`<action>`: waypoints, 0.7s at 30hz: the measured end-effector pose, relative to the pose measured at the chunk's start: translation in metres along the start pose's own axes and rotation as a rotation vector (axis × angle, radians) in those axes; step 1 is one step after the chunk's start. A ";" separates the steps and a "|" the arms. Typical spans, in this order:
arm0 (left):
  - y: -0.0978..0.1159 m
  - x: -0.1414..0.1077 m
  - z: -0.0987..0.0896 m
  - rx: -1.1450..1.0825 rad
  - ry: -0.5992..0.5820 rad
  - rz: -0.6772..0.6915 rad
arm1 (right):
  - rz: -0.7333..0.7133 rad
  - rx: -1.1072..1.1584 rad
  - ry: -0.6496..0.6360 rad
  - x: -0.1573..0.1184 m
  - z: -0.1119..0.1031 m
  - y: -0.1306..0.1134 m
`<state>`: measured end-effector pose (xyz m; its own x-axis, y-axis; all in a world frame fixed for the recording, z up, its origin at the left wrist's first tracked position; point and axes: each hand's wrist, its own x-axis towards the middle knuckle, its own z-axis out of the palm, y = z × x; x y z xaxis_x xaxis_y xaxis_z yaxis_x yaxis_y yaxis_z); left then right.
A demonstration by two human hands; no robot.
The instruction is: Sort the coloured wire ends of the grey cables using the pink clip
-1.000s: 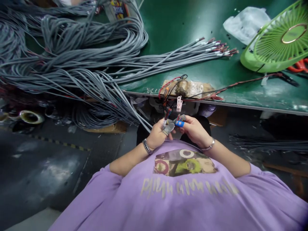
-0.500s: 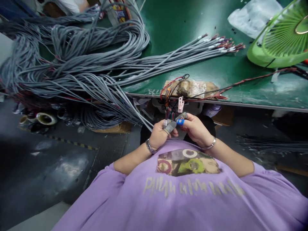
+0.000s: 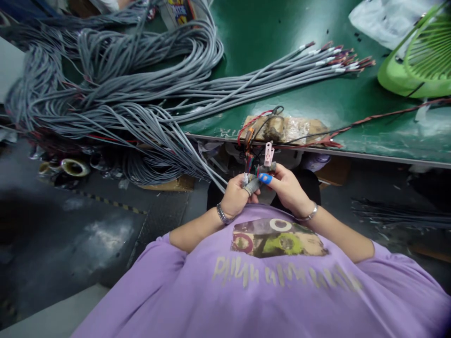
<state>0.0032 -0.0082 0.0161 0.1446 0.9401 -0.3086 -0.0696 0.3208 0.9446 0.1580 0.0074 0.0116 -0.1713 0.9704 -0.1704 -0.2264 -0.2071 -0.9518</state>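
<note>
In front of my chest, my left hand (image 3: 237, 195) is closed on the end of a grey cable (image 3: 219, 182), its thumb wrapped in a grey finger cover. Thin coloured wires (image 3: 250, 165) fan out of that cable end. My right hand (image 3: 287, 188), with blue tape on a fingertip, pinches at those wires beside the left thumb; which of them it holds is too small to tell. A pink clip (image 3: 269, 154) stands just above my right fingers at the table edge. Behind it lies a taped wooden block (image 3: 282, 127) with red and black leads.
Long bundles of grey cable (image 3: 141, 80) cover the left of the green table (image 3: 275, 28), their stripped ends pointing right. A green fan (image 3: 405, 70) and a white plastic bag (image 3: 380, 21) are at the right. Tape rolls (image 3: 75, 167) and coiled cable lie below the table.
The view has shifted slightly, so the table things appear a little further right. My right blue-taped fingertip has turned and pressed closer against the wires and left thumb.
</note>
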 end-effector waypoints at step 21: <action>-0.005 0.001 0.000 0.000 0.001 -0.025 | 0.082 0.102 0.038 0.006 0.004 0.008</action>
<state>0.0040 -0.0085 0.0115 0.1456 0.9318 -0.3324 -0.0658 0.3444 0.9365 0.1509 0.0114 0.0043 -0.1572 0.9533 -0.2578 -0.3102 -0.2955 -0.9036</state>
